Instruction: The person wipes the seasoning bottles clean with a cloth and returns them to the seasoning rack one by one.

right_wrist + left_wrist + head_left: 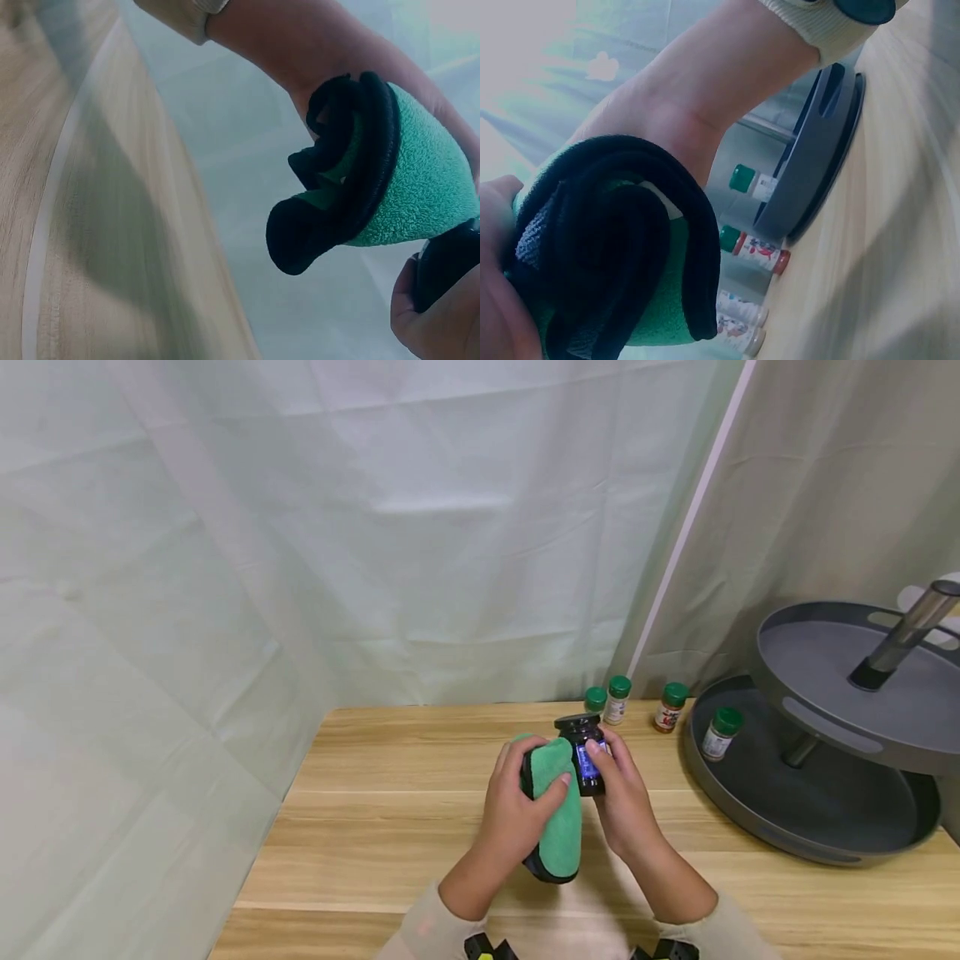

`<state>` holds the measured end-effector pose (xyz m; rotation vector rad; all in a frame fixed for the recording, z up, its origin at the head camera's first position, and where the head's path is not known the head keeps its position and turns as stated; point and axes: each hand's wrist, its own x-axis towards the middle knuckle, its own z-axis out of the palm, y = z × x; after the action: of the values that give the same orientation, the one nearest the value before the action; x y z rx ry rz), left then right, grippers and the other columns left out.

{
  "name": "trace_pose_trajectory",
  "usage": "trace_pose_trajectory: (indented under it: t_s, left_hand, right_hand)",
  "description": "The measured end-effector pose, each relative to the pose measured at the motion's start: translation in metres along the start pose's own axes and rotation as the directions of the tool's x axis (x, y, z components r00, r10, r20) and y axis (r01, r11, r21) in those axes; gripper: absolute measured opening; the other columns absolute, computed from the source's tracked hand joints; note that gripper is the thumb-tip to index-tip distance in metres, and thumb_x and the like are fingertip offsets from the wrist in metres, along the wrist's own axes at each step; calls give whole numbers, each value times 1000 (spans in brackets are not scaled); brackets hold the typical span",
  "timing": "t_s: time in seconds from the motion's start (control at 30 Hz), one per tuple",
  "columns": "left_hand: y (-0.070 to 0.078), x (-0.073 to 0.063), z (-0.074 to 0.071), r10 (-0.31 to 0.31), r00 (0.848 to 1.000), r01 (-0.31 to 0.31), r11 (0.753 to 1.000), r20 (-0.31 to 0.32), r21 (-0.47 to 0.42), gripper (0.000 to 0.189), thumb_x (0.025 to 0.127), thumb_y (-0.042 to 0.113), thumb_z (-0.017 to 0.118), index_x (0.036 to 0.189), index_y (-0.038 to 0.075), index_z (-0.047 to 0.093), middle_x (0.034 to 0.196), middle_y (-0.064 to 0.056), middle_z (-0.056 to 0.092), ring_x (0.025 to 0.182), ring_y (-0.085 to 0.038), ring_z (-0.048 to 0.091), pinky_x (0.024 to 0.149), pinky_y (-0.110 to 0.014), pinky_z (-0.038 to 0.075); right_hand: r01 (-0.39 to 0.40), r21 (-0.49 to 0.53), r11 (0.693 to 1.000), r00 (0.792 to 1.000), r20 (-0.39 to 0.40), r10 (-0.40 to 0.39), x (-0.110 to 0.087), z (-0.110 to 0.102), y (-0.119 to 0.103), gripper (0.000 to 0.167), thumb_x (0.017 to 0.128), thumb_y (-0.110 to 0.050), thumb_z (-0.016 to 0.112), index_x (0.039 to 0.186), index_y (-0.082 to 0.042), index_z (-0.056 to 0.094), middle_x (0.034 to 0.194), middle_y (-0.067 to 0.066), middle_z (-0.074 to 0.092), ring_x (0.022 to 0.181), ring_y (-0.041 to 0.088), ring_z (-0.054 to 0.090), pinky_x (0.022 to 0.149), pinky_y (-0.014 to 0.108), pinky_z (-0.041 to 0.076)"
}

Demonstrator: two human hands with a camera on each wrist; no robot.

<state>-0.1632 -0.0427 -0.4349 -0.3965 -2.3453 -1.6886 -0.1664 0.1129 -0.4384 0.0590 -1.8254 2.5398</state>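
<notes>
Head — wooden tabletop (360, 835), pale drapes (450, 543)

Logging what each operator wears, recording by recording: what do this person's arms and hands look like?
The left hand and right hand are bare, without gloves. Pale cream fabric sleeves show a ribbed left cuff. Angular black devices with yellow marks sit by both wrists, partly out of frame.

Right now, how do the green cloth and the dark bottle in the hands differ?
The cloth is green with a dark edge; the bottle is dark with a blue label. In the head view, the cloth looks longer than the bottle. The left hand holds the cloth, the right hand the bottle. Both are held off the table.
</notes>
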Motion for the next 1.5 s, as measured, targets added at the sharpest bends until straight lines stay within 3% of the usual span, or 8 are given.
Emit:
trace_pose_trajectory:
  t_s: [0.23,0.37,0.47,0.73,1.0,1.2,1.4,1.5]
  left_hand:
    - [-4,7,-7,-58,998,56,996,-19,-71,44,91,28,74,131,24,55,125,1,58,107,-17,58,88,-39,53]
    - [-4,9,-10,-70,998,70,994,-2,-87,47,92,29,73,134,19,54,126,0,57,108,-18,57,90,-41,52]
    - [-3,9,-10,-69,997,71,993,20,-93,46,93,29,72,134,20,54,128,0,57,109,-18,57,91,-40,52]
    - [-3,5,-6,-46,996,52,995,71,-85,45,92,32,73,133,26,54,127,1,56,106,-18,57,87,-37,52]
    - [-1,-1,-2,20,989,-14,999,147,-41,43,91,34,73,131,31,55,127,4,55,105,-17,58,85,-34,52]
    - [-1,-1,-1,18,995,-14,999,102,-34,44,91,33,74,130,29,56,122,3,55,103,-17,57,83,-33,51]
    - [-2,1,-1,10,999,-9,1000,34,-9,46,90,33,75,131,27,56,124,3,57,106,-16,58,87,-35,51]
    - [-1,2,-3,-1,1000,1,1000,18,-14,46,90,31,75,131,27,55,125,2,57,106,-16,58,88,-37,51]
  right_hand:
    - [-48,-20,999,998,38,49,-2,3,-1,35,106,-24,51,140,-17,42,130,3,53,108,12,60,89,25,54]
    - [-76,-40,996,997,26,77,-2,4,-1,44,103,-18,57,143,-19,39,130,3,54,109,12,61,89,26,55]
    - [-77,-36,996,997,16,77,-3,4,-1,41,103,-19,56,140,-18,39,128,2,55,107,12,62,89,25,56]
    - [-37,26,999,999,33,37,-3,1,0,32,107,-24,49,138,-18,40,121,-2,58,101,9,62,85,24,56]
    - [-25,50,998,1000,-6,25,2,-4,-2,37,109,-32,45,140,-13,45,110,-4,63,95,8,63,84,24,54]
    - [-33,49,998,999,-9,34,1,-2,-4,40,108,-31,46,138,-5,47,105,-5,66,94,8,64,85,24,54]
    - [-47,8,999,999,-3,47,2,-1,-3,31,108,-33,46,136,-17,44,118,-3,60,101,9,63,87,24,54]
    - [-52,4,999,999,9,52,1,-1,-1,32,109,-35,43,136,-17,43,118,-3,60,101,9,63,88,24,54]
